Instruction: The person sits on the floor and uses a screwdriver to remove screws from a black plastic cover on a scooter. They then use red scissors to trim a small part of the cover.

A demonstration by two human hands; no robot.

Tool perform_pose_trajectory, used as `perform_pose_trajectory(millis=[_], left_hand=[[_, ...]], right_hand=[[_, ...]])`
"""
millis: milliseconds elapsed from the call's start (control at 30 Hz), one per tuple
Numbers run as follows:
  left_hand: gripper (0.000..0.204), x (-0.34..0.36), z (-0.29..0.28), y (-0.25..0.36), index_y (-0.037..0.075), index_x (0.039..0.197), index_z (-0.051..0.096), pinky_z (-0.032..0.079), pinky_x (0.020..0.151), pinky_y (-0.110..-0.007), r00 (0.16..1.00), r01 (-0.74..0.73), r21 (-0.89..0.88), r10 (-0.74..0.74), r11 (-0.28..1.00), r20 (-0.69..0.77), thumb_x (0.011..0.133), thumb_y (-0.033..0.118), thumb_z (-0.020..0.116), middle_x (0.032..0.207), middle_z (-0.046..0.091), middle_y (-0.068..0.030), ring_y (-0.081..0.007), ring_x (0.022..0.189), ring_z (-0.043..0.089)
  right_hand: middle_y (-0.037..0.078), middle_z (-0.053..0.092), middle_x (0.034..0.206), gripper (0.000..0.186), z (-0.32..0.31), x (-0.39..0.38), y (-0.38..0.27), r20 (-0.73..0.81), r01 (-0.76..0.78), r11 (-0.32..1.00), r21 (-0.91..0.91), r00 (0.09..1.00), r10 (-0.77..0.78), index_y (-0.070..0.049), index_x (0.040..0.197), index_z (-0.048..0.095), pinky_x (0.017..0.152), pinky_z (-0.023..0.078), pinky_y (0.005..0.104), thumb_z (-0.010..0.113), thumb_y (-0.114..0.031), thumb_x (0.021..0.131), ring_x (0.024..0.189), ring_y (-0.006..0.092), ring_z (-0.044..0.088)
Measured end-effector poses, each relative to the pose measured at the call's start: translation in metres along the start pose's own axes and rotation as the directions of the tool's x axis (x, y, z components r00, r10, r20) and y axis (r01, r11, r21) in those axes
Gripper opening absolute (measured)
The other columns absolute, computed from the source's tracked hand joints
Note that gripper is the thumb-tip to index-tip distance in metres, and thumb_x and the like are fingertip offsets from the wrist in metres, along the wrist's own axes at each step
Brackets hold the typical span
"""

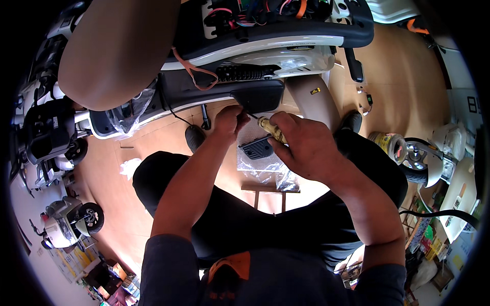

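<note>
My right hand grips a yellowish screwdriver handle, its shaft angled up-left to the underside of a dark angular panel on a white-and-black scooter body. My left hand has curled fingers at the shaft's tip below that panel; what they hold is hidden. Under both hands a black grilled plastic piece lies on bubble wrap. A black spring shock and a pink strap are above.
A beige seat looms upper left, a padded part right of the panel. Parked scooters line the left; a wheel and clear jar are right. My knees flank the work, with a wooden stand between.
</note>
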State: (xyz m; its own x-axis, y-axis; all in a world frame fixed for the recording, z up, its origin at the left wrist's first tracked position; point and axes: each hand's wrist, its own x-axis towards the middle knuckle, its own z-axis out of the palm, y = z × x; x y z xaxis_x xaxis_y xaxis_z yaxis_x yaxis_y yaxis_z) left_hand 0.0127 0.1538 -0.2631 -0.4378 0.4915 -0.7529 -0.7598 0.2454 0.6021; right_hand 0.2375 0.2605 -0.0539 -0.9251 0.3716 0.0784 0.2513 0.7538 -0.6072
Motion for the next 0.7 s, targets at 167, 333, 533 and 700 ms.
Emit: perform_pose_trajectory(millis=[167,333,533,700], left_hand=[[0.016,0.018,0.015,-0.013,-0.001,0.107,0.065,0.064,0.076,-0.033,0.998,-0.067,0.011,0.067,0.998,0.016,0.097,0.006,0.055,0.093,0.069,-0.0124,-0.0218,0.077,0.069],[0.036,0.031,0.02,-0.016,-0.01,0.121,0.061,0.062,0.079,-0.033,0.997,-0.082,0.098,0.082,0.992,0.007,0.089,-0.005,0.046,0.096,0.067,-0.015,-0.0247,0.085,0.068],[0.045,0.028,0.016,-0.016,-0.009,0.129,0.06,0.061,0.083,-0.034,0.997,-0.069,0.121,0.064,0.99,0.043,0.086,-0.008,0.046,0.095,0.066,-0.0128,-0.0224,0.085,0.067],[0.044,0.021,0.022,-0.013,-0.008,0.129,0.061,0.06,0.086,-0.035,0.997,-0.064,0.184,0.053,0.981,0.064,0.088,-0.006,0.046,0.095,0.066,-0.0107,-0.0206,0.087,0.066]], right_hand=[[0.016,0.067,0.092,0.037,0.016,0.001,0.01,-0.036,-0.019,0.997,-0.073,0.999,0.017,-0.006,0.116,0.049,0.064,0.055,0.0471,0.073,-0.018,0.09,0.076,0.0365,0.07],[0.018,0.066,0.092,0.036,0.028,0.004,0.018,-0.091,-0.036,0.998,-0.054,0.995,0.031,-0.005,0.116,0.049,0.066,0.055,0.0478,0.072,-0.016,0.09,0.077,0.0379,0.07],[0.019,0.066,0.093,0.036,0.033,0.01,0.018,-0.086,-0.054,0.997,-0.063,0.995,0.049,-0.005,0.116,0.049,0.068,0.055,0.0482,0.071,-0.014,0.09,0.079,0.0386,0.07],[0.019,0.066,0.093,0.035,0.035,0.013,0.017,-0.063,-0.067,0.995,-0.075,0.996,0.062,-0.005,0.115,0.049,0.068,0.056,0.0482,0.072,-0.014,0.089,0.078,0.0384,0.07]])
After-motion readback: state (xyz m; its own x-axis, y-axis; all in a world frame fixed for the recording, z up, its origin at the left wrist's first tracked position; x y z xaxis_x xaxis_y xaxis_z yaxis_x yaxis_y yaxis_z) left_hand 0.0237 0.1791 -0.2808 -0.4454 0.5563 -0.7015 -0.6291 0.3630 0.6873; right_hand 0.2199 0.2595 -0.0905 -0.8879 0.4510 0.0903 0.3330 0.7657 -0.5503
